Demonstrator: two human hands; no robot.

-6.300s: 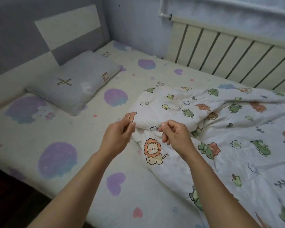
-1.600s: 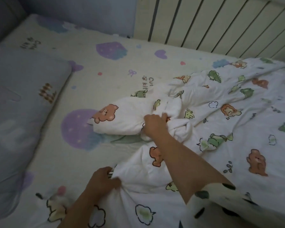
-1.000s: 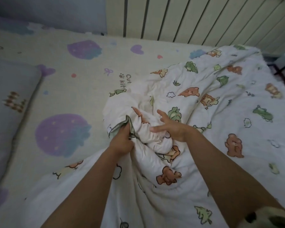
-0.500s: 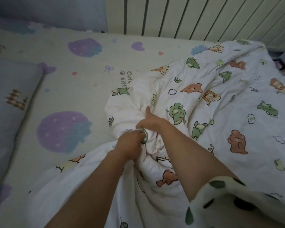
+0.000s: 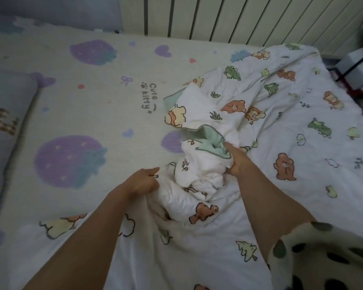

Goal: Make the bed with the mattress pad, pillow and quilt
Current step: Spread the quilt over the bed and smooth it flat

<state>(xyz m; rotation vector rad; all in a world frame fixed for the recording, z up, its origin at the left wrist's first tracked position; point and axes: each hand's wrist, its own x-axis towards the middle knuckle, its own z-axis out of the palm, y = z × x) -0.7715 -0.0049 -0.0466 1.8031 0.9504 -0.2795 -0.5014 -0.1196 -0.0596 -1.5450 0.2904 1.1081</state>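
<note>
Lying bunched mid-bed, the quilt covers the right side of the mattress pad, green underside showing. The left hand pinches a fold of it, the right hand grips its crumpled corner; the pillow lies far left.

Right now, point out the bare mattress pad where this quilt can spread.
Bare mattress pad lies between the pillow and the bunched quilt, back to the radiator. The quilt side is crowded: left hand and right hand grip its folds.
</note>
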